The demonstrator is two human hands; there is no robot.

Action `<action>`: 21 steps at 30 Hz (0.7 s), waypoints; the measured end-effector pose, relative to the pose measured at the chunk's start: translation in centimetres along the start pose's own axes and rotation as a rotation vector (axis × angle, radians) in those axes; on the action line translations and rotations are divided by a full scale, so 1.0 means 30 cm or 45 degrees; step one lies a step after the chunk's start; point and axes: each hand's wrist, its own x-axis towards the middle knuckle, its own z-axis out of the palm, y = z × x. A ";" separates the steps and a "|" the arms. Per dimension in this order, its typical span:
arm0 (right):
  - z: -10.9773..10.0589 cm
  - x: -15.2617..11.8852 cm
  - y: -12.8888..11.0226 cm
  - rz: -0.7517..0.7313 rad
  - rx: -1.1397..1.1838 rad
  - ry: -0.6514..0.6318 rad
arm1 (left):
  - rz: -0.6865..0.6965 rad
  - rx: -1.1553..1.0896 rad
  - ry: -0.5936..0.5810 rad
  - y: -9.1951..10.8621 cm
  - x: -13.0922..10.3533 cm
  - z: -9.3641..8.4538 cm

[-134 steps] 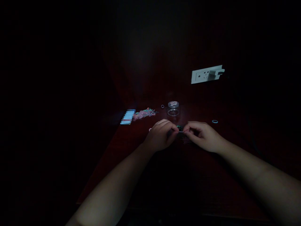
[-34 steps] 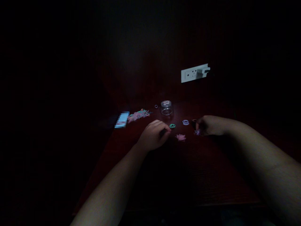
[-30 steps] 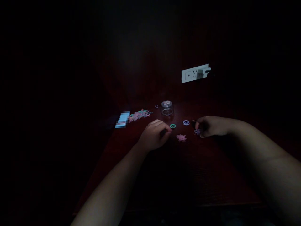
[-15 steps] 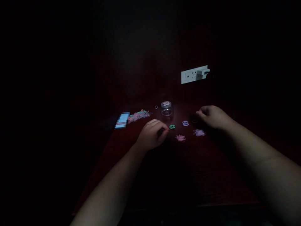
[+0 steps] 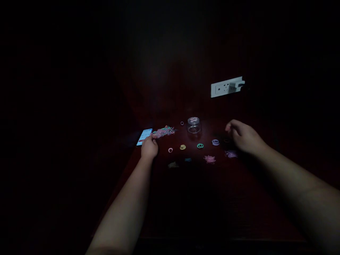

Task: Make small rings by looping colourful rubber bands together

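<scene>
My left hand (image 5: 149, 146) is at the near left end of a mixed heap of small coloured elastic bands (image 5: 164, 132), fingers curled together; whatever they grip is too small to make out. My right hand (image 5: 244, 136) hovers over the table's right side, its fingers bent inward, and I cannot make out anything in them. Below it lie a faint dark band (image 5: 226, 141) and a bunch of purple bands (image 5: 231, 154). Between the hands are rings of lilac (image 5: 215, 142), green (image 5: 200, 146), yellow (image 5: 182, 147) and pink (image 5: 170, 150) bands.
Nearer me lie bunches of pink (image 5: 209, 159), blue (image 5: 188, 159) and dull brownish (image 5: 173, 165) bands. A clear lidded jar (image 5: 194, 126) stands at the back, a single band (image 5: 182, 123) beside it. A lit phone (image 5: 144, 137) lies left. A wall socket (image 5: 225, 87) holds a plug.
My left hand has moved left from beside the green bands to the heap, uncovering the yellow and pink rings and two bunches. My right hand stays on the right. The view has shifted slightly.
</scene>
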 end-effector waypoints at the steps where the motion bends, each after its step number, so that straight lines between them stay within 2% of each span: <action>1: 0.003 -0.003 -0.004 -0.014 0.016 -0.011 | -0.010 0.011 -0.023 -0.007 0.003 0.012; 7: 0.033 -0.012 -0.001 -0.115 0.096 -0.066 | -0.077 0.091 -0.177 -0.005 0.005 0.054; 16: 0.050 -0.020 -0.008 -0.061 0.198 -0.107 | -0.098 0.218 -0.356 0.007 0.006 0.052; 21: 0.050 -0.023 -0.014 -0.055 0.235 -0.106 | -0.109 0.275 -0.396 0.012 0.007 0.060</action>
